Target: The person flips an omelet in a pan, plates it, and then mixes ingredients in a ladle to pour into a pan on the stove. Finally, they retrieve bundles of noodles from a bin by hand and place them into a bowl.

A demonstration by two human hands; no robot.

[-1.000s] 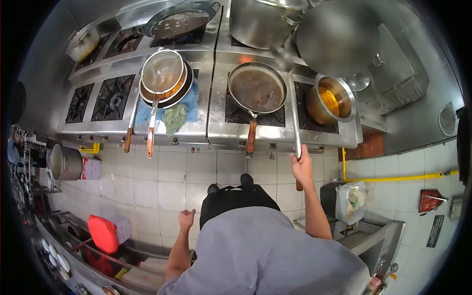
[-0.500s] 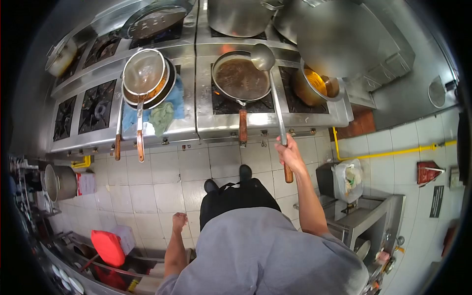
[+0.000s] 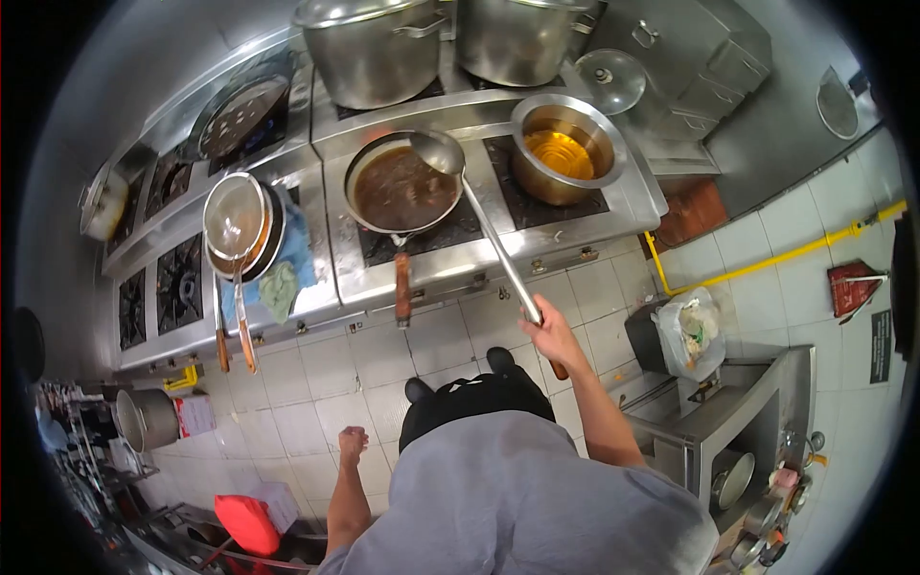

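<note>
My right hand (image 3: 553,335) is wrapped round the long handle of a steel ladle (image 3: 498,244), close to its wooden end. The ladle's bowl overlaps the upper right rim of a frying pan (image 3: 402,182) with dark brown, bubbling liquid in it. This pan sits on a front burner, its wooden handle pointing towards me. To its right stands a wide-rimmed steel pot (image 3: 565,158) with amber liquid inside. My left hand (image 3: 353,441) hangs low over the tiled floor at my side, fingers curled in and nothing in it.
On the stove's left side a strainer (image 3: 236,216) rests over a pan, beside a green cloth (image 3: 279,291). Two large stockpots (image 3: 374,57) and a glass lid (image 3: 613,80) are at the back. A lined bin (image 3: 690,335) and a steel counter (image 3: 709,422) stand at my right.
The view has turned, so the stove appears shifted left and tilted. The ladle stays in my right hand with its bowl at the pan's rim. The amber-liquid pot and glass lid now show clearly.
</note>
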